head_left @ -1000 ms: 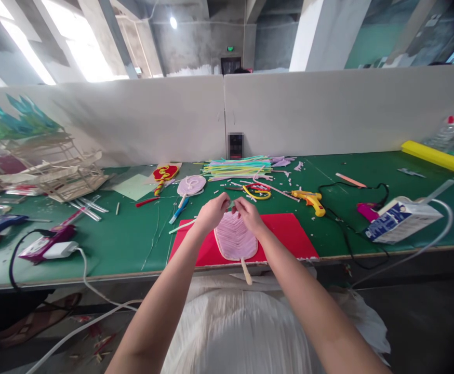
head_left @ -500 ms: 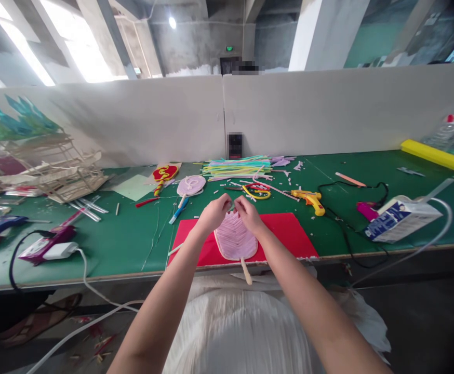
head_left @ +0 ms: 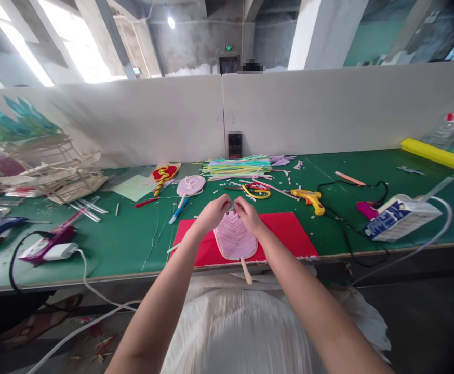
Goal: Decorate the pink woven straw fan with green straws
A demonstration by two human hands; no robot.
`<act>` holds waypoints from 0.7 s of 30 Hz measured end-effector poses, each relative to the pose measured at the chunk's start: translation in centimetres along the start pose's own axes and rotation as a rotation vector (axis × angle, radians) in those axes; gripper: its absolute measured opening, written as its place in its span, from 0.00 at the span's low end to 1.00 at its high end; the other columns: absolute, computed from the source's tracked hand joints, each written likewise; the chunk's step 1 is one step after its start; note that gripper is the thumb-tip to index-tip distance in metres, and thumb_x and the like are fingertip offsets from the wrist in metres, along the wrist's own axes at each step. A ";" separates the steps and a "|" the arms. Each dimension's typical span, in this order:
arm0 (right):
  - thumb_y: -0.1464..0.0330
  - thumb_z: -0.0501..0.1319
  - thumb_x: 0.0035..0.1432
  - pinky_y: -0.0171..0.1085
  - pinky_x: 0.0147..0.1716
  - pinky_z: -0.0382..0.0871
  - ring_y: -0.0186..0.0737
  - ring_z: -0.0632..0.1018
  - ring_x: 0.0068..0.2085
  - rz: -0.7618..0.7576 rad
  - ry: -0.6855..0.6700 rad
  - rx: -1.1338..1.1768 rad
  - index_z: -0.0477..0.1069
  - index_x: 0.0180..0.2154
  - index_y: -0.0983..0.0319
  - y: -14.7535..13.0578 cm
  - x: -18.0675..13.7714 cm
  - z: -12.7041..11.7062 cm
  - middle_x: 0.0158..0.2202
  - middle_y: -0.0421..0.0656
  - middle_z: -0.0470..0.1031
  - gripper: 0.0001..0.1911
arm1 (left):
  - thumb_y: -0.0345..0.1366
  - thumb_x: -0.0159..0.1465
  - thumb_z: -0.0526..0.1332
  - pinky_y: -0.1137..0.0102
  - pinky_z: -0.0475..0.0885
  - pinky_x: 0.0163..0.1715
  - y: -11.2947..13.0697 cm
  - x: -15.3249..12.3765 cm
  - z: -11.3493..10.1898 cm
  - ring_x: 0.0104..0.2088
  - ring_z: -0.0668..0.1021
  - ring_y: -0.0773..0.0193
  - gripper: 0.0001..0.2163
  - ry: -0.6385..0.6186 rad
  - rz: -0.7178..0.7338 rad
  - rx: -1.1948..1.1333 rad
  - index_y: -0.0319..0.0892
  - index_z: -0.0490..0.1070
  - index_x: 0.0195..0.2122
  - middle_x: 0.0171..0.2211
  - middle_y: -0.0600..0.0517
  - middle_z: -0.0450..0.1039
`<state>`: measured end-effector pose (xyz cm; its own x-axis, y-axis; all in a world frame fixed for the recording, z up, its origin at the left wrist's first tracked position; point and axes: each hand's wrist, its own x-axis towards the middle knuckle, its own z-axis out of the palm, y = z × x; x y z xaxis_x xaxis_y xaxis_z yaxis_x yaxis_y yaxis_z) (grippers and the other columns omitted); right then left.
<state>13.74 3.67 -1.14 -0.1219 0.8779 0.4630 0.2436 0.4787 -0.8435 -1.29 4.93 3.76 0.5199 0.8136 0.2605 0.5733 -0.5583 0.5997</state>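
A pink hand fan (head_left: 236, 240) with slanting ribbed strips and a pale border lies on a red sheet (head_left: 285, 234) at the table's front edge. Its wooden handle points towards me, past the edge. My left hand (head_left: 216, 212) and my right hand (head_left: 248, 213) meet over the fan's far end, fingers pinched together. Whatever small piece sits between the fingertips is too small to make out. Beyond them lie yellow-handled scissors (head_left: 264, 195) and scattered short pink bits.
Coloured strips (head_left: 237, 167) are heaped at the back. A lilac fan (head_left: 191, 185) and red-yellow fan (head_left: 165, 174) lie left. On the right are a yellow glue gun (head_left: 309, 200) and a carton (head_left: 402, 218). A power strip (head_left: 50, 244) and wooden model (head_left: 55, 171) stand left.
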 end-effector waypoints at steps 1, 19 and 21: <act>0.59 0.49 0.60 0.33 0.27 0.59 0.34 0.66 0.25 -0.010 0.018 -0.022 0.60 0.28 0.59 -0.1 0.0 0.0 0.22 0.36 0.62 0.13 | 0.37 0.62 0.47 0.75 0.61 0.28 0.1 0.0 0.1 0.27 0.68 0.68 0.08 0.008 -0.014 0.006 0.42 0.62 0.32 0.25 0.55 0.67; 0.63 0.46 0.62 0.35 0.33 0.60 0.38 0.68 0.31 -0.059 0.155 -0.190 0.60 0.31 0.58 0.0 -0.1 0.1 0.28 0.40 0.65 0.10 | 0.36 0.63 0.46 0.74 0.61 0.28 0.9 0.4 2.6 0.27 0.68 0.66 0.07 0.212 -0.133 0.044 0.43 0.61 0.33 0.27 0.53 0.67; 0.62 0.46 0.62 0.35 0.32 0.60 0.38 0.68 0.31 -0.055 0.155 -0.194 0.60 0.31 0.58 0.1 0.0 0.1 0.27 0.40 0.65 0.10 | 0.36 0.63 0.46 0.73 0.60 0.27 0.9 0.4 2.5 0.28 0.69 0.65 0.08 0.209 -0.132 0.090 0.43 0.62 0.34 0.27 0.52 0.68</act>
<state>13.71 3.67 -1.24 0.0049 0.8315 0.5555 0.4229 0.5017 -0.7547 1.04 4.31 2.50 0.3001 0.8908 0.3413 0.6865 -0.4500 0.5711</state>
